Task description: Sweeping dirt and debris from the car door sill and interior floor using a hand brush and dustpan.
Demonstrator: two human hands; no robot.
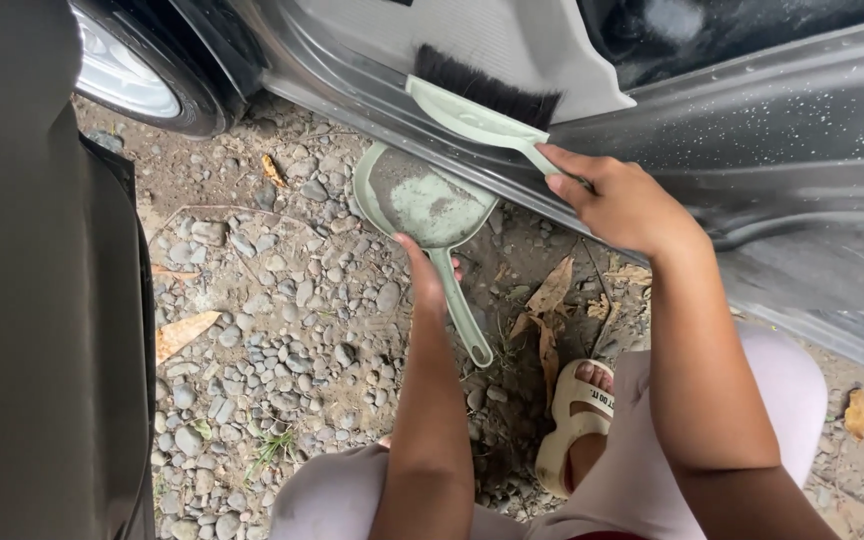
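Note:
My left hand grips the handle of a pale green dustpan that holds grey dust, its lip pushed against the car's door sill. My right hand is closed on the handle of a pale green hand brush. The brush's black bristles rest on the grey floor just inside the open car, right above the dustpan.
The car's grey body fills the top right and a wheel shows at the top left. An open dark door panel lines the left edge. Gravel and dry leaves cover the ground, and my sandalled foot stands beneath the brush hand.

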